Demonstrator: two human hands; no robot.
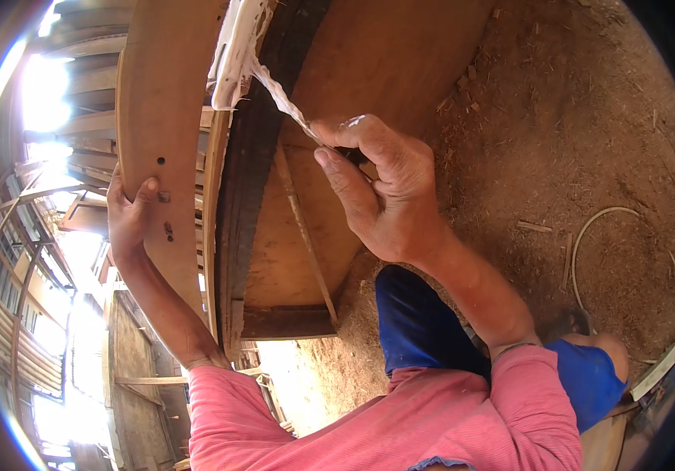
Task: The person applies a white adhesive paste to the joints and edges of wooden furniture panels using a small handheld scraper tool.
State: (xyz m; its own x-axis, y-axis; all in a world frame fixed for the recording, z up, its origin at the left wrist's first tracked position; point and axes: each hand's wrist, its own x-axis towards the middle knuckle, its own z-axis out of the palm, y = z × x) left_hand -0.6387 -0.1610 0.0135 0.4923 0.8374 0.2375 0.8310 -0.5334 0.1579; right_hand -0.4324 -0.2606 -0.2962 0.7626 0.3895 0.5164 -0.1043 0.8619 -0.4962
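Note:
My right hand [392,184] is closed, thumb and forefinger pinching the lower end of a thin, twisted white strand [281,96]. The strand's upper end meets a thick white, pasty coating [235,59] along the upper edge of the woodwork. Some white smear shows on the forefinger. To the left, my left hand [131,208] grips the edge of a broad curved wooden plank [166,102]. Its thumb lies on the plank's face, near several dark holes, while the fingers go round the outer edge and are partly hidden.
A dark curved beam [247,173] runs beside the plank, with a wooden panel [376,71] beyond it. A thin batten [306,231] slants across the lower opening. Wood shavings cover the brown ground [541,133]. A pale hose or cable [581,251] curls at the right.

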